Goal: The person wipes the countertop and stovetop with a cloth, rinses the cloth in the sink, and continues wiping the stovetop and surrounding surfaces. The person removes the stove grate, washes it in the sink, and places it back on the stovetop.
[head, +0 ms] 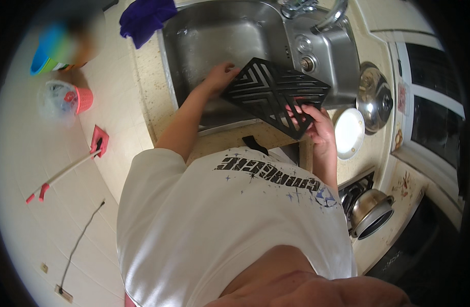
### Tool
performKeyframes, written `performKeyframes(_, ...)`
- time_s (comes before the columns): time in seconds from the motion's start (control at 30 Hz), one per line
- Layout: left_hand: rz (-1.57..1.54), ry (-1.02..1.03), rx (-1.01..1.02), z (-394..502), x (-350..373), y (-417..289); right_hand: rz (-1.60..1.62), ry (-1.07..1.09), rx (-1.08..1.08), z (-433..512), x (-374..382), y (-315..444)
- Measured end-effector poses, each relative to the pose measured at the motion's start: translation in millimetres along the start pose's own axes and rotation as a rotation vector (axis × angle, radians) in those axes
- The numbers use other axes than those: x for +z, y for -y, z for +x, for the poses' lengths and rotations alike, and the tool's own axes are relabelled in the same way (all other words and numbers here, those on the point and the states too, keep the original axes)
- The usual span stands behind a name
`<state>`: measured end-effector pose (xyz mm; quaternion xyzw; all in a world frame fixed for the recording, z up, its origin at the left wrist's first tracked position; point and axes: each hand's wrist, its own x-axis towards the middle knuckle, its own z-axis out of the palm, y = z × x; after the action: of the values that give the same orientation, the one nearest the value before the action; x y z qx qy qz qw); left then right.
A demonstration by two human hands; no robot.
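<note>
Over the front of the large stainless-steel sink basin point(235, 36), a black rectangular slotted panel point(275, 90) is held at a tilt. Its openings form a pattern of nested chevrons. My right hand point(319, 124) grips the panel's near right corner, and some fingers show through the slots. At the opposite, left side, my left hand point(220, 76) is against or just beside the panel's edge with its fingers curled. Part of that hand is hidden, so whether it grips the edge is unclear.
A chrome faucet point(330, 19) reaches over the smaller basin point(334, 69). A purple cloth point(146, 21) hangs at the counter's left edge. Right of the sink are a metal lid point(369, 99) and a white oval dish point(349, 134). A pot point(369, 211) stands on the gas stove point(346, 195).
</note>
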<state>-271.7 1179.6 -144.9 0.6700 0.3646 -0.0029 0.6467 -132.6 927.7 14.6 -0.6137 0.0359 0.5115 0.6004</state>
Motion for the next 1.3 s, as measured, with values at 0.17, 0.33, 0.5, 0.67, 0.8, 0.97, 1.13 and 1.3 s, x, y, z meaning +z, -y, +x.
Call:
performKeyframes(0.17, -0.6, 0.46, -0.249, -26.5, 17.2, -41.6, 0.061, 0.017, -0.1, -45.1, -40.5, -1.9)
performKeyframes(0.33, -0.677, 0.399, -0.097, -43.3, 41.2, -70.5, 0.071, -0.114, -0.161, -57.2, -66.9, -29.2)
performKeyframes(0.5, -0.646, 0.365, -0.044, -33.7, 52.7, -60.8, 0.153, -0.293, -0.125, -47.6, -75.3, -49.1)
performKeyframes(0.67, -0.597, 0.31, -0.036, -24.2, 57.8, -32.3, 0.141, -0.29, -0.124, -37.7, -77.8, -60.2)
performKeyframes(0.8, -0.534, 0.258, -0.022, -17.9, 58.4, -19.6, 0.105, -0.278, -0.113, -30.2, -81.3, -62.5)
performKeyframes(0.97, -0.544, 0.242, -0.003, -19.7, 58.5, -19.1, 0.078, -0.279, -0.076, -22.9, -85.8, -62.6)
performKeyframes(1.13, -0.428, 0.256, -0.004, -20.5, 53.9, -20.2, -0.022, -0.307, -0.028, -22.1, -87.0, -62.7)
performKeyframes(1.3, -0.4, 0.281, 0.032, -18.9, 52.7, -22.2, -0.326, -0.305, 0.034, -28.1, -89.6, -47.9)
